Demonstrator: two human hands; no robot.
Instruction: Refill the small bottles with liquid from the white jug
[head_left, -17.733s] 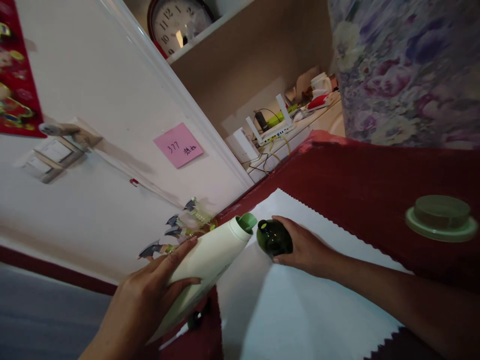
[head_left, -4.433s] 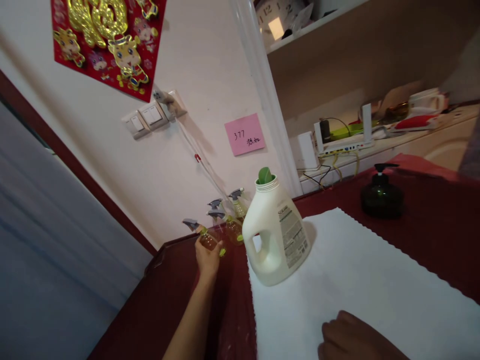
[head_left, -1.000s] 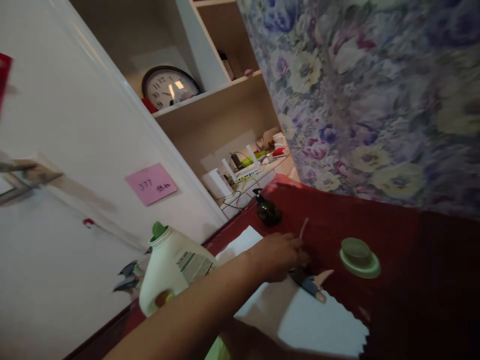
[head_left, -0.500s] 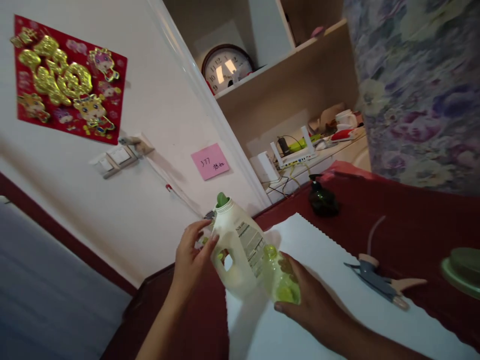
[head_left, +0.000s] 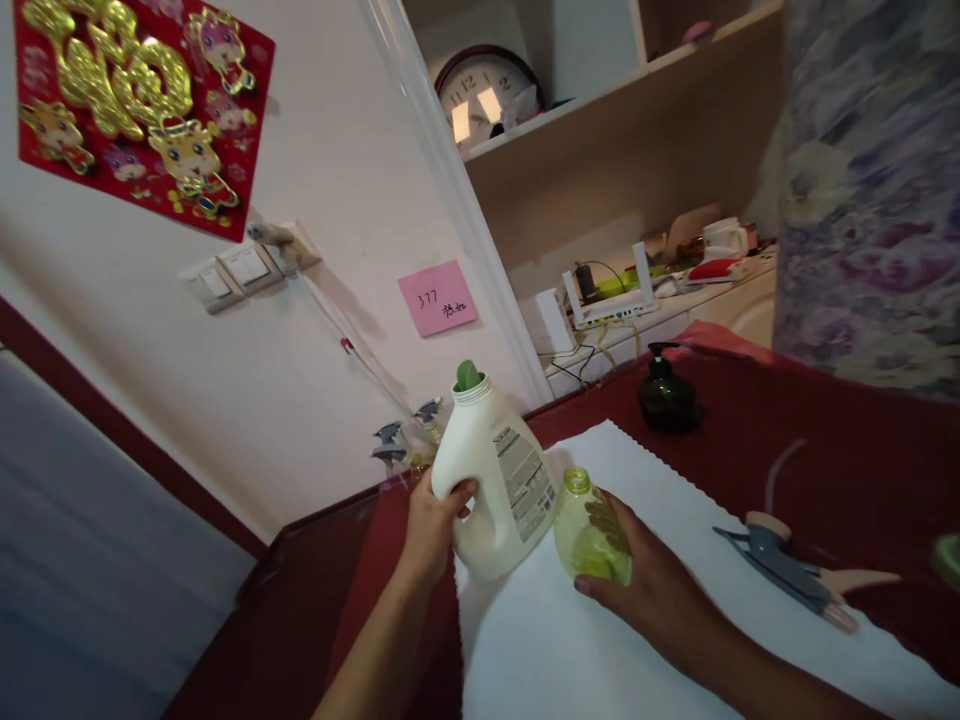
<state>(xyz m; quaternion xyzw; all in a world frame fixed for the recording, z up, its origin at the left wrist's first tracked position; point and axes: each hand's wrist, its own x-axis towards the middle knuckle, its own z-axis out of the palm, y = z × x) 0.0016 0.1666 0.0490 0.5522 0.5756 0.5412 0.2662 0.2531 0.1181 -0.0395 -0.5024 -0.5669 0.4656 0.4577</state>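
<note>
My left hand point(head_left: 437, 525) is closed round the handle of a large white detergent jug point(head_left: 487, 440), its thumb through the handle hole. The jug has no cap on, and a green spout point(head_left: 468, 375) shows in its neck. In my right hand point(head_left: 637, 560) is a clear yellow-green bottle point(head_left: 581, 525), upright and open at the neck. The bottle is close beside the jug's right side. A grey spray nozzle point(head_left: 787, 565) with a pale trigger and dip tube lies right of my right hand.
White paper point(head_left: 555, 640) lies on the dark red table point(head_left: 750, 450). A dark green pump bottle point(head_left: 667, 390) stands at the back. Several spray bottles point(head_left: 412, 440) are behind the jug by the wall. A green cap-like thing point(head_left: 949, 560) is at the right edge.
My left hand has moved from beside the jug's upper part down to its handle and gripped it. My right hand still holds the bottle. The camera view has shifted.
</note>
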